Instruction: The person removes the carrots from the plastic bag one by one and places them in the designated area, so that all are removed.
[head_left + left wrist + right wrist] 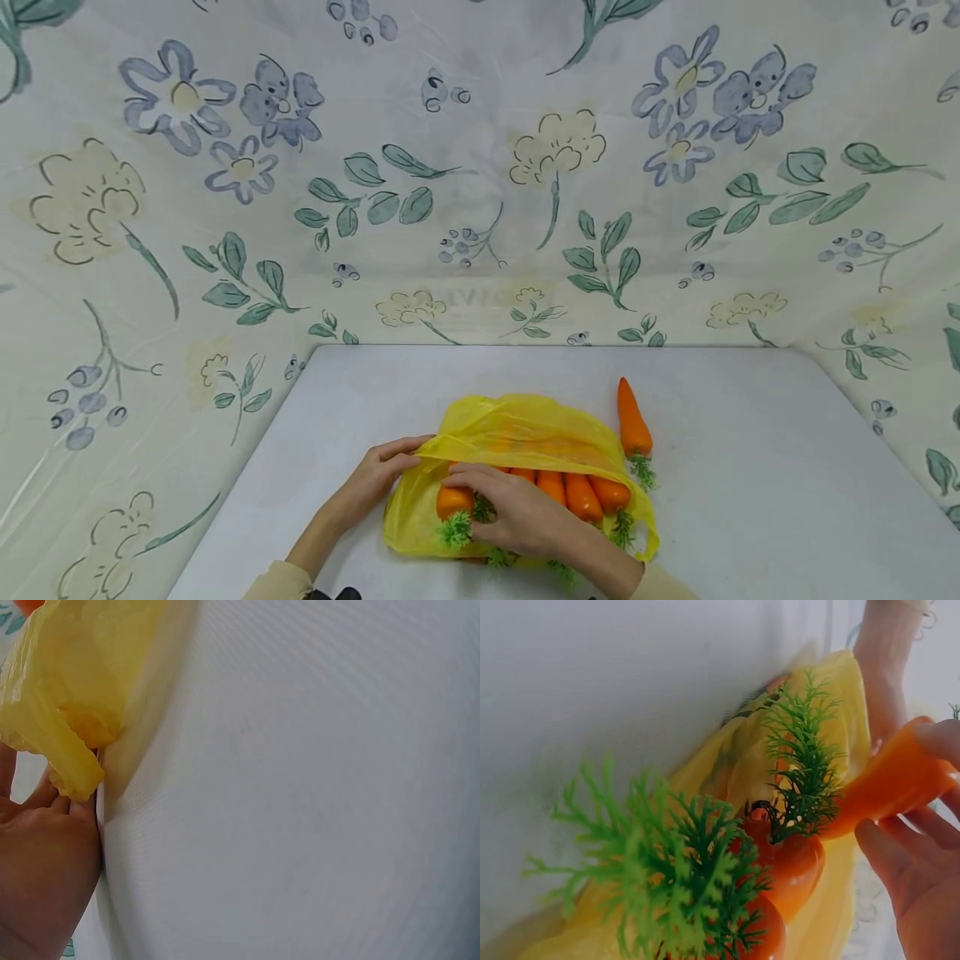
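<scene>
A yellow plastic bag (517, 410) lies on its side with its mouth toward me, and several toy carrots (581, 498) with green tops are inside it. My right hand (517, 508) reaches into the mouth and grips a toy carrot (892, 780) between thumb and fingers. That carrot's orange top end (453, 502) shows at the left of the opening. At the bag's left edge, my left hand (378, 475) holds the upper rim between thumb and fingers. In the left wrist view, a strip of the bag (79, 769) hangs over the fingers of that hand.
One loose toy carrot (632, 421) lies on the white table (750, 467) beyond the bag's right side, its tip pointing away. A flower-patterned sheet (480, 208) rises behind the table and along both sides.
</scene>
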Demonstrator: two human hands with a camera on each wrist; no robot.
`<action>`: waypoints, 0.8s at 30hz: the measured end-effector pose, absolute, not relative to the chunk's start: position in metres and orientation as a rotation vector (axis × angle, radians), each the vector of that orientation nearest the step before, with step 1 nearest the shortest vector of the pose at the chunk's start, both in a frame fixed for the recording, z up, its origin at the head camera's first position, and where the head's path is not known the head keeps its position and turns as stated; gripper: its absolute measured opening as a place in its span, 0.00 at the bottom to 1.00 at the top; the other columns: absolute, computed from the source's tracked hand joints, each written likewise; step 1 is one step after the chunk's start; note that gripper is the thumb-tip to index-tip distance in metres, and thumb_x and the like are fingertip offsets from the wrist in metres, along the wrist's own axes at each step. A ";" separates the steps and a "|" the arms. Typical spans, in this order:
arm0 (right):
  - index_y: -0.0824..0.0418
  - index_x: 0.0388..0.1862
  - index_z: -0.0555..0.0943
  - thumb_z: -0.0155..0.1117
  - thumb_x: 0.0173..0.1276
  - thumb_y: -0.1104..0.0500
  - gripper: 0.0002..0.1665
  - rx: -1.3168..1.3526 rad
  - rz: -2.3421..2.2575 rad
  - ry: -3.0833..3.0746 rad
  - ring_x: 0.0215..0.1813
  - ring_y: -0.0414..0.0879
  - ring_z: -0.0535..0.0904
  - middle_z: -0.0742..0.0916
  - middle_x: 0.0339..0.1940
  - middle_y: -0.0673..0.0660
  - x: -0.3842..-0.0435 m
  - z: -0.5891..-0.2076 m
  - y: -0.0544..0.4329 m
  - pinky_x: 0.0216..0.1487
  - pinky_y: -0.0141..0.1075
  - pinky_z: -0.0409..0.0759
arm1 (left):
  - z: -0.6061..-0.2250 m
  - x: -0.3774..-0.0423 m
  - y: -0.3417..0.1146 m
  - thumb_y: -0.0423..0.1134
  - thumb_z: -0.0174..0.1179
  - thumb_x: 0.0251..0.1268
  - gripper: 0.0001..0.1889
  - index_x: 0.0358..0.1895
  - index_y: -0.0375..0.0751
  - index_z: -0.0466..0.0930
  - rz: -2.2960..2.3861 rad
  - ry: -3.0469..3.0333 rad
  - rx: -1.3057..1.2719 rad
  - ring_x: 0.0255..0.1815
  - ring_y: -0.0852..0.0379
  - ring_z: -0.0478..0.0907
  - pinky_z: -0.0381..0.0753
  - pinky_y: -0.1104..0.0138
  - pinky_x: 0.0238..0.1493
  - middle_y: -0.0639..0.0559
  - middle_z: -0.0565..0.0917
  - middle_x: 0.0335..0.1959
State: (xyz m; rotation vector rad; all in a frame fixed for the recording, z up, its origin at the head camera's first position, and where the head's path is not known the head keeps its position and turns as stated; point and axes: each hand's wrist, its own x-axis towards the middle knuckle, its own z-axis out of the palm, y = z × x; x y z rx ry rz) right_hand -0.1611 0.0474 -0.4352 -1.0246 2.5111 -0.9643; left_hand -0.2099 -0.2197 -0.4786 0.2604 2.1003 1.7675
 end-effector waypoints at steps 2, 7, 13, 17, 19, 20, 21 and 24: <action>0.43 0.70 0.71 0.68 0.67 0.56 0.33 -1.020 -0.977 2.508 0.69 0.39 0.71 0.74 0.70 0.41 -0.161 -0.435 0.049 0.65 0.39 0.75 | -0.479 -0.210 -0.220 0.42 0.51 0.74 0.24 0.69 0.37 0.72 1.766 2.104 0.264 0.76 0.43 0.58 0.49 0.46 0.77 0.43 0.69 0.73; 0.43 0.70 0.71 0.69 0.66 0.57 0.34 -1.054 -1.016 2.509 0.69 0.39 0.71 0.75 0.68 0.42 -0.159 -0.433 0.053 0.65 0.40 0.75 | -0.479 -0.210 -0.220 0.42 0.51 0.74 0.24 0.69 0.37 0.72 1.765 2.110 0.271 0.76 0.43 0.58 0.50 0.47 0.77 0.43 0.69 0.72; 0.45 0.69 0.71 0.68 0.65 0.60 0.34 -1.092 -1.063 2.497 0.68 0.41 0.72 0.76 0.68 0.45 -0.157 -0.429 0.058 0.64 0.39 0.76 | -0.478 -0.210 -0.219 0.42 0.51 0.74 0.24 0.69 0.37 0.72 1.763 2.113 0.245 0.76 0.44 0.59 0.50 0.47 0.77 0.43 0.70 0.72; 0.44 0.69 0.72 0.68 0.65 0.61 0.35 -1.075 -1.094 2.481 0.67 0.39 0.73 0.77 0.67 0.43 -0.156 -0.427 0.061 0.63 0.38 0.76 | -0.477 -0.210 -0.219 0.42 0.51 0.74 0.24 0.68 0.37 0.72 1.757 2.118 0.242 0.75 0.43 0.59 0.51 0.47 0.77 0.43 0.70 0.72; 0.44 0.69 0.72 0.68 0.64 0.62 0.35 -1.074 -1.102 2.481 0.66 0.38 0.73 0.77 0.67 0.42 -0.155 -0.426 0.062 0.63 0.37 0.76 | -0.477 -0.210 -0.218 0.42 0.51 0.74 0.24 0.68 0.37 0.72 1.758 2.117 0.239 0.75 0.43 0.59 0.51 0.47 0.77 0.43 0.70 0.72; 0.43 0.69 0.72 0.68 0.64 0.62 0.35 -1.077 -1.110 2.481 0.66 0.38 0.73 0.77 0.66 0.42 -0.154 -0.425 0.063 0.63 0.38 0.76 | -0.477 -0.210 -0.218 0.42 0.51 0.74 0.24 0.68 0.37 0.73 1.758 2.118 0.236 0.75 0.43 0.59 0.51 0.47 0.77 0.43 0.70 0.72; 0.43 0.68 0.72 0.69 0.64 0.62 0.35 -1.072 -1.117 2.481 0.66 0.38 0.73 0.77 0.66 0.41 -0.154 -0.425 0.064 0.63 0.38 0.76 | -0.477 -0.210 -0.218 0.42 0.51 0.74 0.24 0.68 0.37 0.72 1.760 2.117 0.232 0.75 0.43 0.59 0.51 0.47 0.77 0.43 0.70 0.72; 0.42 0.68 0.72 0.69 0.62 0.62 0.36 -1.061 -1.147 2.479 0.65 0.37 0.73 0.78 0.66 0.41 -0.153 -0.423 0.066 0.64 0.39 0.76 | -0.477 -0.209 -0.217 0.42 0.52 0.73 0.24 0.68 0.36 0.73 1.767 2.119 0.217 0.75 0.43 0.59 0.51 0.47 0.77 0.43 0.70 0.72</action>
